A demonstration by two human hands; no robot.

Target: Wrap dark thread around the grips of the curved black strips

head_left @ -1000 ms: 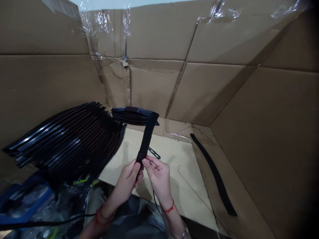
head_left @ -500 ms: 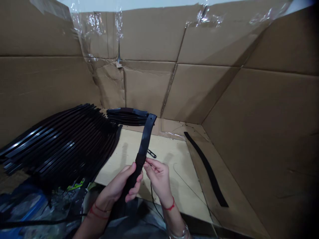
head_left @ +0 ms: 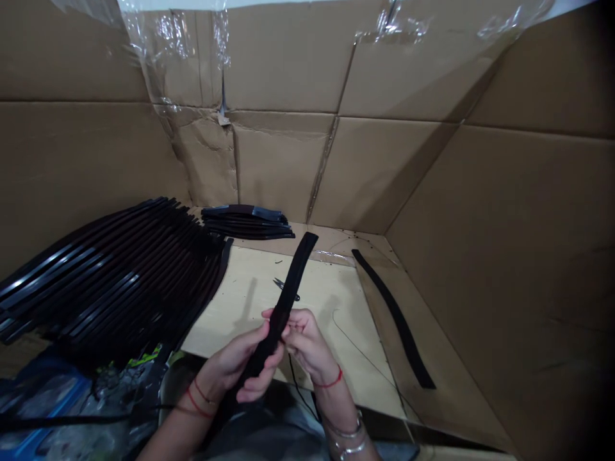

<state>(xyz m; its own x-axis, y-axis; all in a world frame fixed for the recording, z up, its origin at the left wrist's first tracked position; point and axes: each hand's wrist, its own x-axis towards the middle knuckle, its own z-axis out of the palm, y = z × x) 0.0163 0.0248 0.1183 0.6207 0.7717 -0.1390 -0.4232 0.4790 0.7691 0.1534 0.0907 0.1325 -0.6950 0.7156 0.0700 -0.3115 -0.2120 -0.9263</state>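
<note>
Closed, my left grip [head_left: 240, 366] wraps black strap [head_left: 294, 276], my right grip [head_left: 307, 342] pinches beside it; strap points away toward small stack [head_left: 247, 221].

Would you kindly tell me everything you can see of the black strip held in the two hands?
The black strip is long, narrow and flat, matte, with a rounded far end; it looks like leather or rubber, I cannot tell which. It is held above the pale board, slanting up and away to the right. The left hand wraps its near part, and the right hand pinches it just beyond. Its near end cannot be made out.
</note>
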